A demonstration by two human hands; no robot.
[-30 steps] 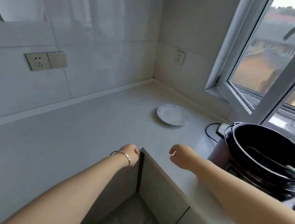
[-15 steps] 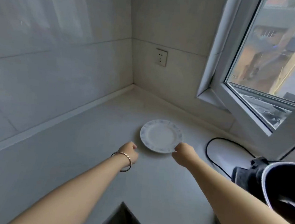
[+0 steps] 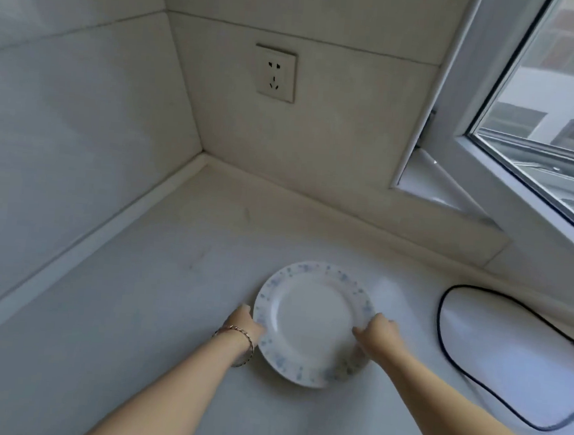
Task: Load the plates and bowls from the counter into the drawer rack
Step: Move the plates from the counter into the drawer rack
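Observation:
A white plate [image 3: 312, 319] with a pale blue speckled rim lies on the light counter [image 3: 154, 310] near the corner of the walls. My left hand [image 3: 244, 322], with a thin bracelet at the wrist, grips the plate's left rim. My right hand [image 3: 378, 332] grips its right rim, thumb on top. The near edge of the plate looks slightly raised off the counter. The drawer rack is out of view.
A black power cord [image 3: 453, 357] loops on the counter to the right of the plate. A wall socket [image 3: 275, 73] sits on the back wall. An open window frame [image 3: 507, 186] juts in at the upper right above the counter.
I have leaned closer to the corner. Both hands went forward from in front of the plate to its two sides and took hold of its rim. The cooker pot has left the view.

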